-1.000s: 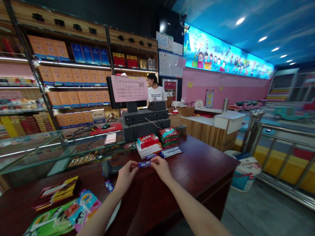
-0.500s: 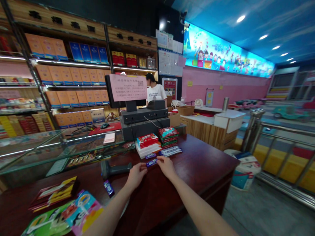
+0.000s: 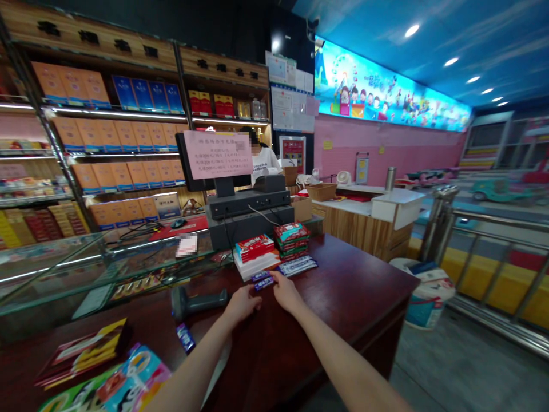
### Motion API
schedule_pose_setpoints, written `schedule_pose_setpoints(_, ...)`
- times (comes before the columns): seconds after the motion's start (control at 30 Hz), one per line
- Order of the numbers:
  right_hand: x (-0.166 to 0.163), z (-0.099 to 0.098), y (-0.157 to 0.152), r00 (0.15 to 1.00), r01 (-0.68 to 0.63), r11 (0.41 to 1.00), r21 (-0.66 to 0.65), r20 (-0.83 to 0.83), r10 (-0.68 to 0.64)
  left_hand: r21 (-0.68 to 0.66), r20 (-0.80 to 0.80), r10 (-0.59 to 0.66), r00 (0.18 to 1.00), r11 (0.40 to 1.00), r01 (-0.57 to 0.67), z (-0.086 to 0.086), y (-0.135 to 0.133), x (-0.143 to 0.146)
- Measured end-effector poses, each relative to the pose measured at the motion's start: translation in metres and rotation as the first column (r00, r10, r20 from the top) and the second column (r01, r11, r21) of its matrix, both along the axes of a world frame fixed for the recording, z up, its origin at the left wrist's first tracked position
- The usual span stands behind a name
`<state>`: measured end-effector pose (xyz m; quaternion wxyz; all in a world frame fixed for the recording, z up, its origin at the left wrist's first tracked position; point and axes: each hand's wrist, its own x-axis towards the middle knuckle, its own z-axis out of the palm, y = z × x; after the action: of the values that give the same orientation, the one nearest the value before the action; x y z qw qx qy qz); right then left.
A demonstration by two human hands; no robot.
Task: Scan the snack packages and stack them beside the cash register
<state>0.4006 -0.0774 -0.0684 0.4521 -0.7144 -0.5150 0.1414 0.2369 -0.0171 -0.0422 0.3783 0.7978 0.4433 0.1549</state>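
My right hand [image 3: 285,292] pinches one end of a small purple candy bar [image 3: 263,282] just above the dark red counter [image 3: 343,286]. My left hand [image 3: 243,303] is loosely curled right beside the bar's other end; whether it touches the bar I cannot tell. A second purple bar [image 3: 260,275] lies just behind it. Stacks of red snack packs [image 3: 256,248] and red-green packs [image 3: 292,236] with long blue-white bars [image 3: 298,265] stand beyond. Another purple bar [image 3: 186,337] lies to the left near a barcode scanner [image 3: 197,301].
A till with a screen and pink notice [image 3: 218,154] stands behind the stacks. A person in a white shirt [image 3: 262,157] stands behind it. Glass display case [image 3: 86,257] on the left, colourful packets [image 3: 107,383] at lower left, metal railing [image 3: 493,252] and a bucket [image 3: 429,294] on the right.
Both hands carried the purple bar forward, away from me, toward the stacks. The left hand's grip has loosened at the bar's end. The view has shifted slightly.
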Motion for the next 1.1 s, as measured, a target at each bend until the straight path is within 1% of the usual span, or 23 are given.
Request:
schedule_pose_setpoints(0.23,-0.001,0.0,0.003,0.999,0.029,0.998,-0.048,0.045,-0.027,0.027,-0.05,-0.03,0.998,0.999,0.031,0.001,0.004,0.001)
schedule_pose_setpoints(0.6,-0.004,0.0,0.005,0.989,0.08,0.992,-0.095,0.131,-0.067,0.048,-0.11,-0.001,0.994,0.999,0.007,-0.004,0.01,0.005)
schedule_pose_setpoints(0.9,-0.007,0.007,0.001,0.973,0.082,0.986,-0.146,0.228,-0.047,0.066,-0.121,-0.01,0.993,0.998,0.018,-0.004,0.012,0.006)
schedule_pose_setpoints(1.1,-0.01,0.009,-0.001,0.966,0.075,0.99,-0.122,0.257,-0.042,0.075,-0.126,-0.015,0.992,0.997,0.025,-0.005,0.011,0.006)
